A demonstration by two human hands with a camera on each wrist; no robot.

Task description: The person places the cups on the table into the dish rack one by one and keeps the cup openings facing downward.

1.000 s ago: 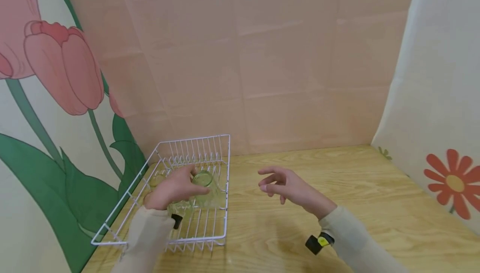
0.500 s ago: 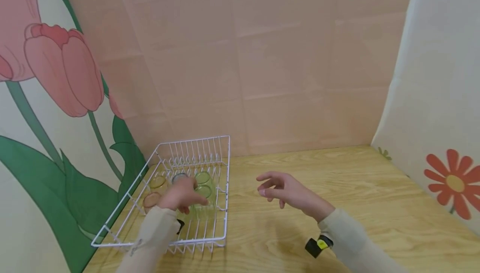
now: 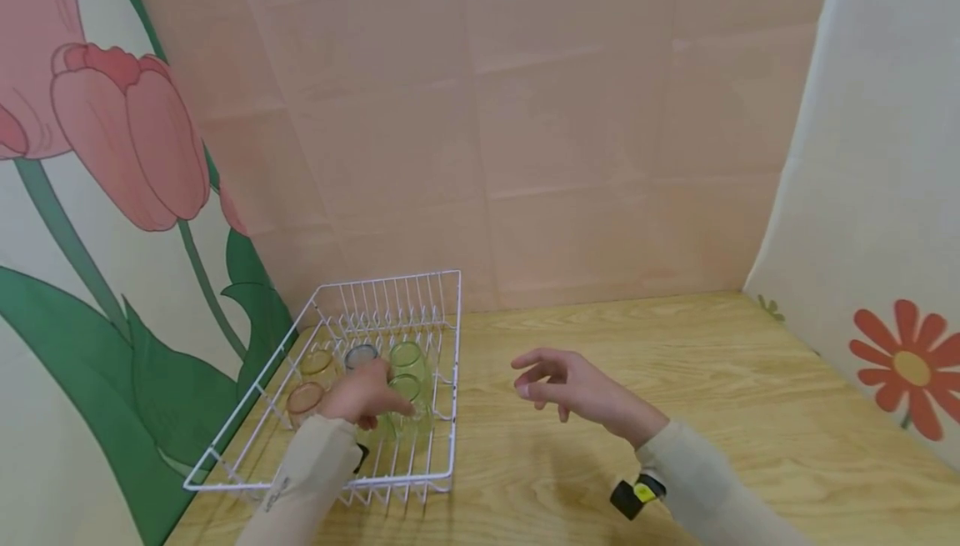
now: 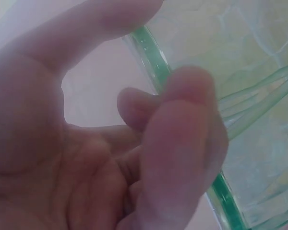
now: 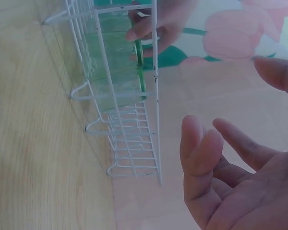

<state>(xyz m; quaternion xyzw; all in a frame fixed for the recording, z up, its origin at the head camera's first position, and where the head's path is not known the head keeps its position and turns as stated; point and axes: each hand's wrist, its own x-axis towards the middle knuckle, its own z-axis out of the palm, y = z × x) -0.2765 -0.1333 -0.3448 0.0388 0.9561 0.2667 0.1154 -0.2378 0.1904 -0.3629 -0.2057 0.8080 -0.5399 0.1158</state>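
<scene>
My left hand (image 3: 367,394) is over the wire dish rack, thumb and fingers at the top of a green glass (image 3: 409,389). The left wrist view shows curled fingers (image 4: 182,143) close in front of the glass's thick green edge (image 4: 151,52), with the thumb across its upper end. Right behind it in the rack stands another green glass (image 3: 408,354). A bluish glass (image 3: 362,353) lies beyond my knuckles and is partly hidden. Out to the right, my right hand (image 3: 577,388) hovers over the table with loosely bent fingers, holding nothing.
The white dish rack (image 3: 454,413) stands at the left of the wood-grain table (image 3: 637,329). At its left side are an amber glass (image 3: 318,363) and a reddish glass (image 3: 303,400). A pink sheet (image 3: 562,154) hangs behind, with flower-printed sheets at both sides.
The left hand has moved slightly right and down, and a second green glass now stands in front of the first. The right hand has barely shifted.
</scene>
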